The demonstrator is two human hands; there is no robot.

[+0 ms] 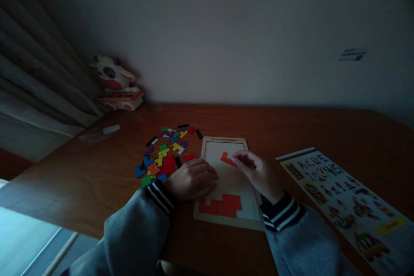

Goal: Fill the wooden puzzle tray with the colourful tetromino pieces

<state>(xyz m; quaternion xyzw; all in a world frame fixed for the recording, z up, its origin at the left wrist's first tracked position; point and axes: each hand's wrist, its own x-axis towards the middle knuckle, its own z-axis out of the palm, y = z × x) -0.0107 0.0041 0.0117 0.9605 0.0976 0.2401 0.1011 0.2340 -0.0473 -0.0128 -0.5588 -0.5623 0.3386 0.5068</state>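
Note:
A pale wooden puzzle tray (pixel 207 143) lies on the brown table in front of me. My right hand (pixel 257 172) pinches an orange-red puzzle piece (pixel 226 158) over the tray's upper half. Several red pieces (pixel 223 206) sit fitted along the tray's near edge. My left hand (pixel 194 179) rests palm down on the tray's left rim, fingers curled, holding nothing that I can see. Just left of it lies a loose pile of coloured puzzle pieces (pixel 163 153).
A printed pattern sheet (pixel 346 198) lies at the right. A red and white toy cow (pixel 114 84) stands at the far left corner by the curtain. A small pale card (pixel 111 129) lies on the table's left side. The wall rises behind.

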